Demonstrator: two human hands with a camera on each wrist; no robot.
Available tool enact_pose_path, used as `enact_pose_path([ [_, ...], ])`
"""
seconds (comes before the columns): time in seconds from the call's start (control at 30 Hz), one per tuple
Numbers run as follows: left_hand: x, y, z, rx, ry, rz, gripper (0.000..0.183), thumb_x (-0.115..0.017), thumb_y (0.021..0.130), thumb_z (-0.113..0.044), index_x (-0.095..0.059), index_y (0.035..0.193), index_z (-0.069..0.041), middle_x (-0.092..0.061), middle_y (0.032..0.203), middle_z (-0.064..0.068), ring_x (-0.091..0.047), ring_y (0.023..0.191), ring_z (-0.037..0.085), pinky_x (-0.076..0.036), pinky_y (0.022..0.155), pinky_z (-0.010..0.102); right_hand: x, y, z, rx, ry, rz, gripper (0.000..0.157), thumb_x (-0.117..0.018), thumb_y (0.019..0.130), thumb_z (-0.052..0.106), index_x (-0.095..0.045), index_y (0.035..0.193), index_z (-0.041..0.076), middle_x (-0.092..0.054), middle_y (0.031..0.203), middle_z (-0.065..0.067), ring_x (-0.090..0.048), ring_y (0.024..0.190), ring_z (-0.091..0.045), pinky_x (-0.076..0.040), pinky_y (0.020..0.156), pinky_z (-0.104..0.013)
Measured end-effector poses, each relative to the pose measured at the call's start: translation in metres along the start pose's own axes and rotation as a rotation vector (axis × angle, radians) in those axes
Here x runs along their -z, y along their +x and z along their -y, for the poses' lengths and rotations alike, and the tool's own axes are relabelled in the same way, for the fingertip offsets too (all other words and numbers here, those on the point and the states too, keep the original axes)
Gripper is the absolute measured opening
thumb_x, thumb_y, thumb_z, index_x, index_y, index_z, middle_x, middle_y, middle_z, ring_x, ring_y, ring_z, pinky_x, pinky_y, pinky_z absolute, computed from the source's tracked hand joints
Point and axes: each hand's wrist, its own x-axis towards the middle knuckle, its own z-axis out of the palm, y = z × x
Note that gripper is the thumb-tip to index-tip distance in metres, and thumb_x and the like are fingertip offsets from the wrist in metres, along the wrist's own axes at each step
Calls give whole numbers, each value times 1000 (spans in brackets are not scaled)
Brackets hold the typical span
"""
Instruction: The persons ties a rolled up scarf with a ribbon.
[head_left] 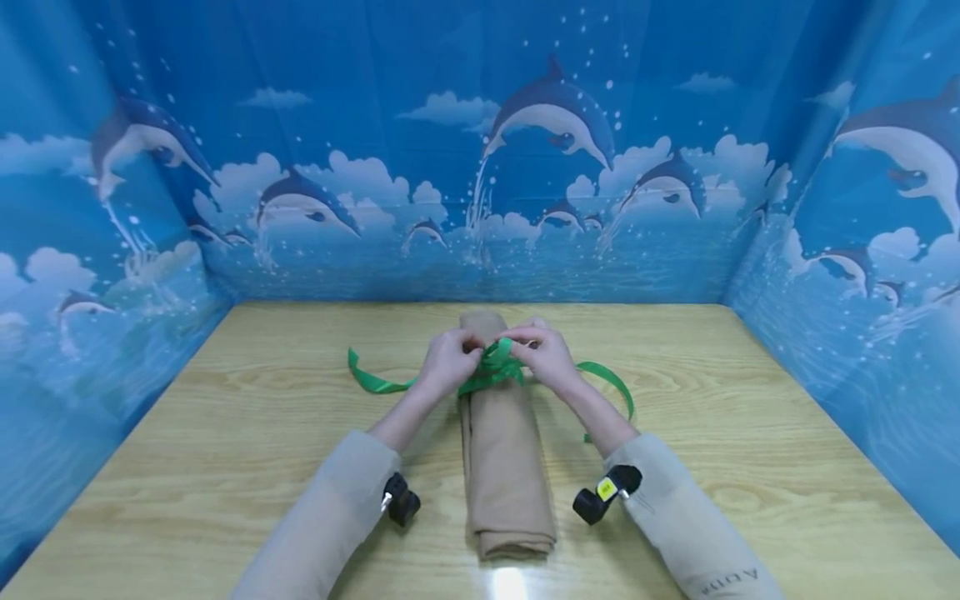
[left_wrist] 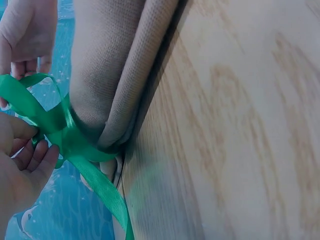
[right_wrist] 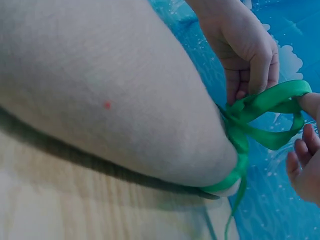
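Observation:
A rolled brown cloth (head_left: 506, 467) lies lengthwise on the table, and a green ribbon (head_left: 480, 383) goes around it toward its far end. On top of the roll the ribbon forms a knot with a loop standing up. My left hand (head_left: 447, 360) pinches the ribbon at the knot between thumb and fingers. The right hand (head_left: 550, 360) holds the raised loop, its thumb and a finger on the band; in the right wrist view the loop (right_wrist: 280, 97) spreads between both hands. One ribbon tail (head_left: 375, 383) trails left, another (head_left: 618, 387) curls right behind the right wrist.
The roll rests on a light wood-grain table (head_left: 300, 433). Blue curtains (head_left: 420, 67) printed with dolphins stand along the back and both sides. A small black camera (head_left: 401, 500) sits at the left wrist, another (head_left: 607, 492) at the right.

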Motion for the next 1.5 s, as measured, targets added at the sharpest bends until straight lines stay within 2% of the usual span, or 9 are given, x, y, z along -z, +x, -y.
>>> enact_pose_path([
  [0.13,1,1,1,-4,13,-17,14,-57,88,-6,-69,94,-6,-66,87,5,-60,81,19,-50,68,31,3,-1,3,38,-8,-7,24,-59,90,11,-67,108,-3,-62,100,-11,-54,85,-16,-48,76,-41],
  [0.23,1,1,2,-24,23,-33,13,-58,86,-4,-69,92,-5,-66,86,6,-61,81,19,-50,69,31,4,-1,5,30,31,9,23,-57,91,10,-67,107,-2,-65,92,-14,-53,68,-11,-48,63,-33],
  [0.37,1,1,2,-32,24,-34,13,-58,86,-4,-69,92,-6,-67,86,6,-62,82,19,-50,70,31,5,-1,4,3,93,30,23,-54,91,8,-67,107,-3,-61,77,-13,-44,54,-16,-36,48,-25],
  [0.5,2,0,2,-20,14,-26,13,-57,87,-4,-69,92,-6,-66,86,6,-61,82,19,-50,69,31,9,-2,3,-60,197,79,26,-52,91,8,-64,110,-5,-61,73,-9,-49,57,-16,-39,49,-23],
  [0.63,3,-1,3,-8,-1,-26,13,-57,87,-4,-69,93,-5,-66,86,6,-61,82,20,-50,69,31,14,-3,3,-127,352,182,28,-49,92,7,-60,113,-9,-60,72,-10,-51,57,-14,-40,49,-23],
  [0.77,5,-1,4,0,-2,-24,14,-57,87,-4,-69,94,-5,-66,87,7,-61,82,20,-51,68,32,19,-4,4,-159,436,275,27,-48,94,8,-59,112,-10,-61,72,-7,-53,59,-12,-40,51,-23],
  [1.1,7,-2,5,-3,23,-30,14,-57,87,-4,-69,93,-5,-66,85,6,-60,80,20,-50,67,33,23,-9,6,-261,537,334,22,-44,94,5,-65,98,6,-64,74,-5,-59,64,-11,-43,53,-20],
  [1.27,7,-4,6,-11,25,-40,15,-57,86,-3,-70,94,-2,-66,85,8,-61,79,20,-50,68,33,20,-10,2,-219,628,362,25,-42,97,8,-66,98,9,-67,78,-5,-62,65,-10,-45,53,-20],
  [1.5,7,-4,9,-21,27,-50,16,-57,86,-3,-70,94,-2,-67,86,8,-61,80,20,-51,68,33,16,-10,1,-121,702,345,25,-40,99,9,-65,101,7,-68,93,-7,-64,70,-13,-48,56,-22],
])
